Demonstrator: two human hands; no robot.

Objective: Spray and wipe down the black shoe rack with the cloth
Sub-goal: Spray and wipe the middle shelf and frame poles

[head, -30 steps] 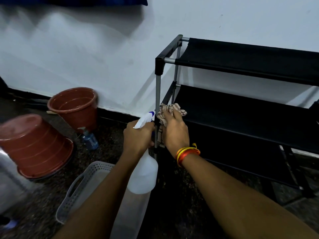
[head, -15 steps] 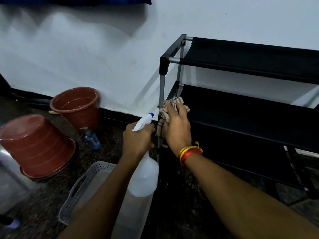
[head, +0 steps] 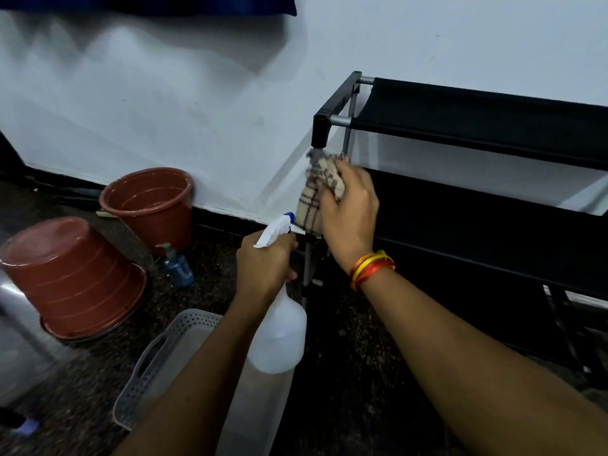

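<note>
The black shoe rack [head: 477, 126] stands against the white wall at the right, with fabric shelves and grey metal posts. My right hand [head: 350, 209] grips a beige checked cloth [head: 312, 195] wrapped around the front left post, just below the top corner joint. My left hand [head: 266, 264] holds a white spray bottle [head: 278, 337] by its neck, its blue-tipped nozzle beside the post below the cloth. The post section under the cloth is hidden.
Two brown plastic buckets sit on the dark floor at the left, one upright [head: 149, 205], one tipped over [head: 69, 278]. A small blue pump bottle [head: 177, 266] stands between them. A grey perforated basket [head: 164, 360] lies under my left arm.
My right hand has slid the cloth up the front post, from the middle shelf level to just under the top joint. The left hand with the spray bottle has stayed put.
</note>
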